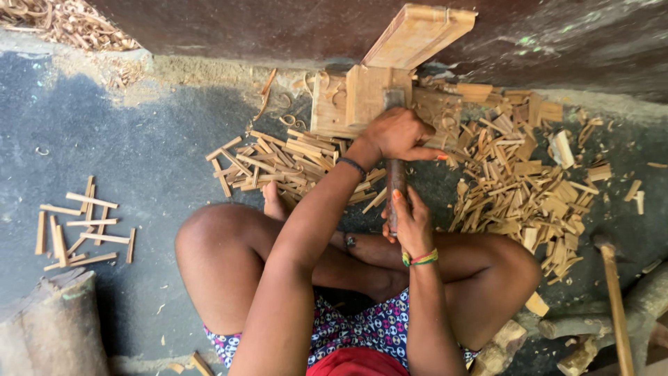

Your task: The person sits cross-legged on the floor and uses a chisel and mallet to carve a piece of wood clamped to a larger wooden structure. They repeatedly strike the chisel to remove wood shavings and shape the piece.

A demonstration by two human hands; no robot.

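Closest in, the right hand (412,224) has its fingers (398,202) wrapped round a dark, long metal blade (396,182). Beyond it, the left hand (396,134) grips the blade's far end against a pale upright wooden block (367,94) on the floor. Should the block tip or split unevenly, I judge the blade could slip toward the crossed legs (229,244) or bare foot (274,202).

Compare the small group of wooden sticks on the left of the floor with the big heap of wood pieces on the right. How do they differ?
The sticks on the left are few, long and thin, loosely spread out. The heap on the right is far larger, densely piled, mixing short, flat offcuts with thin strips. Both are pale split wood lying on the dark floor.
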